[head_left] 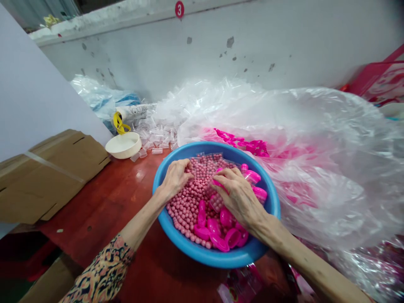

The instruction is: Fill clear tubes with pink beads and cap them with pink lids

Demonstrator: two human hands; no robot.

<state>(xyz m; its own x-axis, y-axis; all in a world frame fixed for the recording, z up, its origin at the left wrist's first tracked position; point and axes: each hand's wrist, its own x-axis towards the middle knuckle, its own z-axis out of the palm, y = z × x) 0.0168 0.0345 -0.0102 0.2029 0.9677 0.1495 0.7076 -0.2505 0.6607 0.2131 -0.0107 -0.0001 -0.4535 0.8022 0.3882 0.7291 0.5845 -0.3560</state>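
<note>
A blue plastic basin [189, 244] stands on the red table, filled with small pink balls [186, 206] and several bright pink caps [217, 231]. My left hand [175, 179] is in the basin with its fingers curled down into the balls; what they hold is hidden. Just to its right, my right hand [236, 195] pinches a small clear tube with a pink cap [217, 183] over the balls. More clear tubes filled with balls lie near the basin's far side.
A large clear plastic bag [315, 168] with pink parts fills the right side. Loose clear tubes [158, 134] are heaped behind the basin. A white bowl [123, 145] and a flattened cardboard box [47, 176] sit at the left, against a grey wall.
</note>
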